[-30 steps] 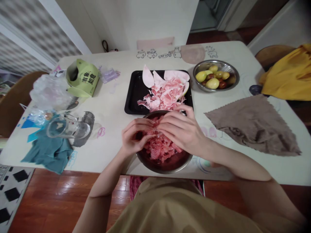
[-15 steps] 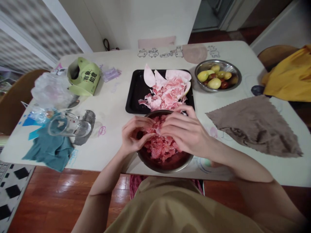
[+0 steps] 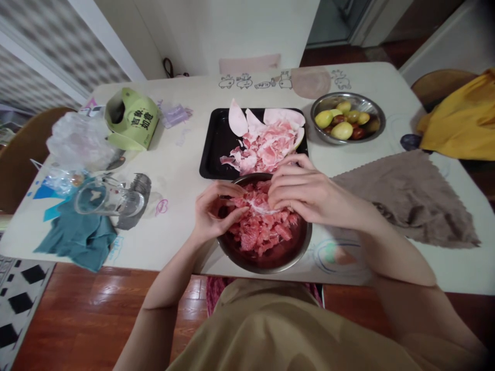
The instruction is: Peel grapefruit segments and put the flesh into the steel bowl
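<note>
Both hands work over a metal bowl [image 3: 273, 267] of red pomelo flesh [image 3: 266, 234] at the table's near edge. My left hand [image 3: 212, 210] is closed, thumb and fingers gripping the left end of a pomelo segment [image 3: 253, 202]. My right hand [image 3: 309, 191] is closed, with bent fingers pinching the segment's whitish membrane [image 3: 263, 207] at its right end. The membrane stretches between the two hands. Just behind the bowl is a black tray [image 3: 214, 149] with torn pink membrane pieces [image 3: 270, 147] and thick pale rind pieces [image 3: 284, 117].
A steel bowl [image 3: 381, 129] of green and brown fruit stands at the back right, behind a brown cloth [image 3: 421, 201]. To the left are a green paper box [image 3: 135, 121], a clear plastic bag [image 3: 77, 141], a transparent cup [image 3: 108, 198] lying on its side and a teal cloth [image 3: 79, 237].
My right hand has moved right and slightly up, away from my left hand. The whitish membrane between them is now stretched and visible. My left hand has barely shifted.
</note>
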`<state>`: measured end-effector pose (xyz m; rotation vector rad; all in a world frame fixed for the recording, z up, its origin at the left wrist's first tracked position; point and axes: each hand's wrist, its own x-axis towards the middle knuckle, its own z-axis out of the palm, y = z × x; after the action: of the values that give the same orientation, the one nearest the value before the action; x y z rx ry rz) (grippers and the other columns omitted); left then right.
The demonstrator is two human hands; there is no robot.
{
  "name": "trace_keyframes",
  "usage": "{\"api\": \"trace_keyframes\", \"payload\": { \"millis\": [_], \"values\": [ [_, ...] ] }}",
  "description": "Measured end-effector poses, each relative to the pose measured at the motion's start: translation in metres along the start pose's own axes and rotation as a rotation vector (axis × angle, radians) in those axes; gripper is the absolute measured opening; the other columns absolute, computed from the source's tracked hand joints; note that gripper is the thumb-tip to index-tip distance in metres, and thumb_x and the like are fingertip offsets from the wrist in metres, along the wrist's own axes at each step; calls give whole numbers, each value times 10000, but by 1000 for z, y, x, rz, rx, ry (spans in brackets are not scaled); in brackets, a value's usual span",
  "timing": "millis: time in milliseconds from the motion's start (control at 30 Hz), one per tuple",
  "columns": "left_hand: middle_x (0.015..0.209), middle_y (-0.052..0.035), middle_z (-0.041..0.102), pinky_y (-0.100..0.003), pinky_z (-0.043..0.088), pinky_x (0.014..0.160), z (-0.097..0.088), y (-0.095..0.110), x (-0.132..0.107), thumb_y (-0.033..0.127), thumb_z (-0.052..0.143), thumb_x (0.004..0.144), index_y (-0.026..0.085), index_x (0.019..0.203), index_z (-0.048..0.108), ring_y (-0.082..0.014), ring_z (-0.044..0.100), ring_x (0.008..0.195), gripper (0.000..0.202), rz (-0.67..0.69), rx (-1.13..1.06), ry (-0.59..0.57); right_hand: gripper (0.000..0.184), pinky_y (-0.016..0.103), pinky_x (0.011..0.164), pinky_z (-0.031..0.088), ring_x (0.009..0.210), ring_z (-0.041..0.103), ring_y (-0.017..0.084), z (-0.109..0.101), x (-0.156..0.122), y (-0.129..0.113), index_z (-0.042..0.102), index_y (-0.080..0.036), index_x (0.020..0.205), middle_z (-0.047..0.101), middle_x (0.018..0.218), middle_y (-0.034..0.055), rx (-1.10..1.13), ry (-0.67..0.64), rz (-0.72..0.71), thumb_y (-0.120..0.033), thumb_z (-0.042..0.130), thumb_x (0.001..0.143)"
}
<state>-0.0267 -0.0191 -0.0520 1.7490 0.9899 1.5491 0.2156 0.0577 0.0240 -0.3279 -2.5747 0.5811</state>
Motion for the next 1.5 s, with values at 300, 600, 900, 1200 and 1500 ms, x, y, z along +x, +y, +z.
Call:
{"api": "trace_keyframes", "payload": {
  "millis": [300, 600, 900, 1200, 1500],
  "values": [
    [998, -84, 707, -334, 604, 801, -1, -1, 2, 182, 849, 764, 182, 1010, 681, -208, 700, 951, 297, 19, 79, -24, 253, 329, 835, 518, 867, 670, 144, 6, 3, -2, 717, -211, 931, 736, 930, 31, 91, 140, 59, -124, 489, 1002],
    [1196, -139, 669, -374, 584, 887, -5, 12, 3, 292, 773, 862, 191, 1193, 669, -263, 639, 1140, 361, -85, 70, -243, 270, 258, 784, 553, 866, 695, 121, 10, 4, 0, 747, -204, 931, 742, 962, 41, 112, 225, 40, -119, 500, 999],
    [1355, -121, 657, -358, 521, 1064, 10, 13, 12, 301, 573, 1017, 235, 1401, 575, -221, 648, 1236, 390, -279, -108, -191, 280, 236, 821, 579, 934, 736, 120, 8, 0, 3, 729, -196, 999, 771, 1053, 53, -54, 165, -104, -48, 493, 977],
    [1237, -101, 710, -340, 573, 990, 18, 20, 44, 231, 715, 921, 224, 1285, 672, -186, 700, 1067, 367, -253, -224, -157, 159, 360, 1006, 584, 1083, 721, 194, 1, -7, -7, 695, -187, 1084, 754, 1132, 78, -142, 231, -130, -144, 636, 943],
    [1175, -92, 620, -257, 623, 840, 32, 32, 45, 215, 704, 914, 224, 1192, 693, -195, 619, 1136, 279, -67, 21, -12, 84, 386, 804, 484, 880, 669, 212, 20, -3, -24, 655, -192, 969, 747, 938, 49, -503, 501, 139, -215, 713, 911]
  ]
}}
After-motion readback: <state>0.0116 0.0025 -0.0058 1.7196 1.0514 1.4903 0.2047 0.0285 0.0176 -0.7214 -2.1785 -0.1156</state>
